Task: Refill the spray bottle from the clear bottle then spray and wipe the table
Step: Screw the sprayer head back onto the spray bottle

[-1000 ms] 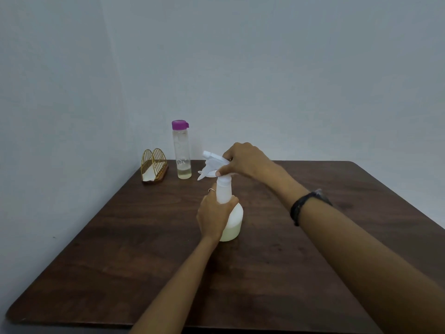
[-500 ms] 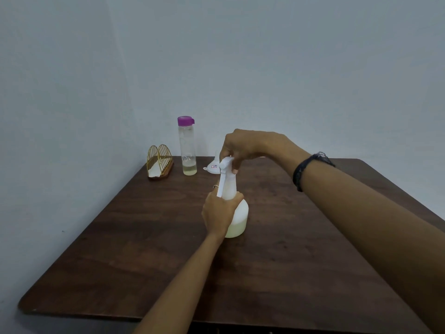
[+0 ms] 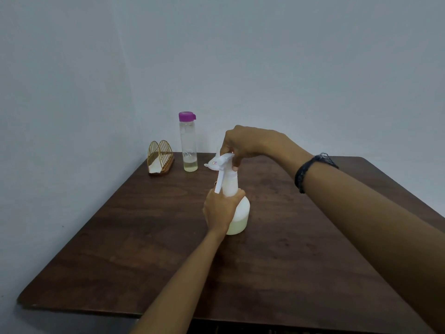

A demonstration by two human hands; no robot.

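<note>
Mid-table [image 3: 144, 261], my left hand [image 3: 220, 210] is wrapped round the upright spray bottle [image 3: 237, 213], and my right hand [image 3: 250, 143] pinches its trigger head [image 3: 222, 163]. Further back, the clear bottle [image 3: 188, 143] stands beside a gold napkin holder [image 3: 160, 160].

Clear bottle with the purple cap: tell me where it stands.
The clear bottle stands upright at the table's far left corner, between the gold napkin holder and the spray bottle.
</note>
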